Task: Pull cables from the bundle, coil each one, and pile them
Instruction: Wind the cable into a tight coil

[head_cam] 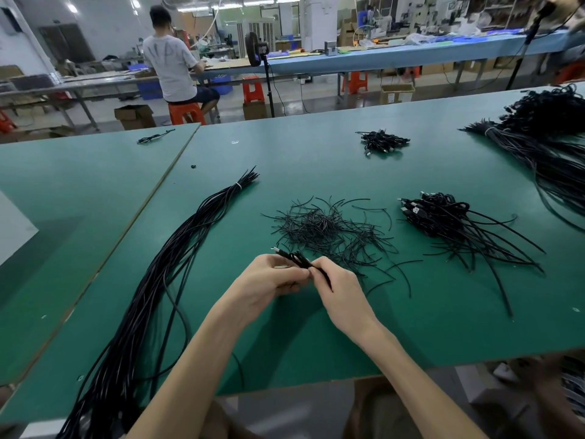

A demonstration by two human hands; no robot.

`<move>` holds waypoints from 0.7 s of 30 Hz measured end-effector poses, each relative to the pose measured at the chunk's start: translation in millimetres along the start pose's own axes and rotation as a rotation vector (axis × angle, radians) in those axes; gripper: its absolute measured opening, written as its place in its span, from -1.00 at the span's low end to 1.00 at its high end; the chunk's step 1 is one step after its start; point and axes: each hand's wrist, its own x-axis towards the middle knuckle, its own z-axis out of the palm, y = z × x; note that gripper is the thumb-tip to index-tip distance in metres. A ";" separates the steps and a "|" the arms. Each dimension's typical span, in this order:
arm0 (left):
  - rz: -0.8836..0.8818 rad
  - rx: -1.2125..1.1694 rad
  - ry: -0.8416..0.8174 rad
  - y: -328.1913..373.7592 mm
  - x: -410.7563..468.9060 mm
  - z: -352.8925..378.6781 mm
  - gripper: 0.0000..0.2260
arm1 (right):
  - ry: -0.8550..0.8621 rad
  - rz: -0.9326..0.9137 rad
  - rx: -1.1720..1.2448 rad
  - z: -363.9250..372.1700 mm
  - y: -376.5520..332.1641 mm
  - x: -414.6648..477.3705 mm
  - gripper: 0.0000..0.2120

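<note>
A long bundle of black cables (164, 274) lies on the green table (316, 160), tied near its far end and running off the front edge at the left. My left hand (269, 280) grips a small coiled black cable (292, 257) whose plug end sticks out to the upper left. My right hand (340, 289) pinches the same coil from the right, fingertips meeting those of the left hand. A pile of coiled cables (433, 213) sits to the right, with loose ends trailing toward me.
Short black ties (326, 229) lie scattered just beyond my hands. A smaller coiled pile (383, 141) sits farther back. A big cable heap (550, 134) fills the right far corner. A table seam (177, 160) runs at left. A person sits at a distant bench.
</note>
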 end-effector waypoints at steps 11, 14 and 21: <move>0.019 -0.084 0.038 -4.7 -2.9 4.9 -0.78 | 0.089 -0.157 -0.407 2.9 -11.3 -6.5 -0.69; -0.013 -0.057 0.032 -5.6 -1.3 6.5 -0.91 | 0.103 -0.175 -0.528 4.1 -11.7 -6.8 -0.78; -0.091 -0.043 -0.027 -0.5 -4.5 7.4 -0.88 | 0.129 -0.188 -0.575 3.1 -15.0 -9.5 -0.77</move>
